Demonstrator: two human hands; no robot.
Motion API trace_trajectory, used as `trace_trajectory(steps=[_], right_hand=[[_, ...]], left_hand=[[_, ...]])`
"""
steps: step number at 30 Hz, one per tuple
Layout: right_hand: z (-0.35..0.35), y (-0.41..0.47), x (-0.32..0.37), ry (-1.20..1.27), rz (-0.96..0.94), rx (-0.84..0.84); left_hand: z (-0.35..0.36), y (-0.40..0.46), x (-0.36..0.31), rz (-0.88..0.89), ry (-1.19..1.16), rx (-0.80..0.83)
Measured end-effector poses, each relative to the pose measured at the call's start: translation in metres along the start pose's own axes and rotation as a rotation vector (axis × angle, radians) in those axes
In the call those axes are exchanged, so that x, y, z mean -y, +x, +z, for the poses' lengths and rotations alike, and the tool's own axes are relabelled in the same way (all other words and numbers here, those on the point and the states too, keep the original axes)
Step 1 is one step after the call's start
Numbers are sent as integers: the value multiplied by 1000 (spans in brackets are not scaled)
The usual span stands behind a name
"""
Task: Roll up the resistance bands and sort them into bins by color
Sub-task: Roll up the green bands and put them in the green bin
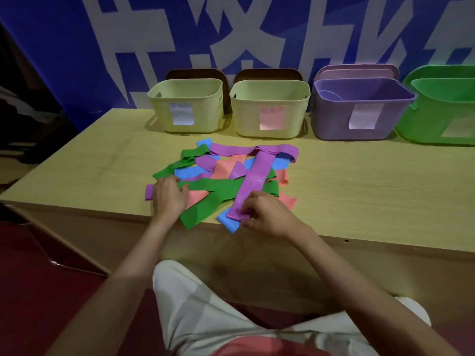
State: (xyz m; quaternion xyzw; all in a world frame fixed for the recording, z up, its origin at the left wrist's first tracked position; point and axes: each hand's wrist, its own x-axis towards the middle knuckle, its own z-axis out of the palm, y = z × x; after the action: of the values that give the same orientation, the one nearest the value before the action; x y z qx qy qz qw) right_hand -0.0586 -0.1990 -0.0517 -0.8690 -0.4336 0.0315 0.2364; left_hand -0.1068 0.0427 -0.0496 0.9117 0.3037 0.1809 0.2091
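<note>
Bands (226,181) still lie flat in a mixed pile by the table's (359,191) front edge, none rolled, no band visible in the bins (270,109), while the right hand (267,214) pinches a purple band's (250,186) near end and the left hand (169,196) presses flat, fingers straight.

Wood table (359,191) — blue banner (64,47) w/ white lettering behind.

My 2 forearms are bare, no sleeves, watch or rings showing. I wear pale off-white trousers (205,317) and a coral-pink top (270,348).
</note>
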Motion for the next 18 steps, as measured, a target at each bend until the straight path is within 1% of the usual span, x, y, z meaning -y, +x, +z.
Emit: trace_trajectory(steps=[3,4,6,7,9,11,14,15,16,18], right_hand=[[-6,2,1,-8,31,-24],[-10,3,2,41,62,-68],[-20,7,4,206,160,-247],[-26,11,3,310,233,-354],[-36,21,-4,621,416,-525],[-45,33,-13,923,580,-632],[-56,48,-28,1252,742,-750],[-57,52,-34,1306,776,-771],[-57,56,-40,1326,809,-759],[-55,61,-51,1297,859,-657]], left_hand=[[1,8,2,-53,11,51],[1,11,2,-68,19,55],[1,15,2,-101,38,70],[2,17,2,-128,50,75],[2,20,0,-207,80,69],[3,22,1,-270,113,37],[4,27,2,-311,135,39],[3,28,1,-322,144,51],[3,29,1,-331,146,58],[2,31,0,-344,136,46]])
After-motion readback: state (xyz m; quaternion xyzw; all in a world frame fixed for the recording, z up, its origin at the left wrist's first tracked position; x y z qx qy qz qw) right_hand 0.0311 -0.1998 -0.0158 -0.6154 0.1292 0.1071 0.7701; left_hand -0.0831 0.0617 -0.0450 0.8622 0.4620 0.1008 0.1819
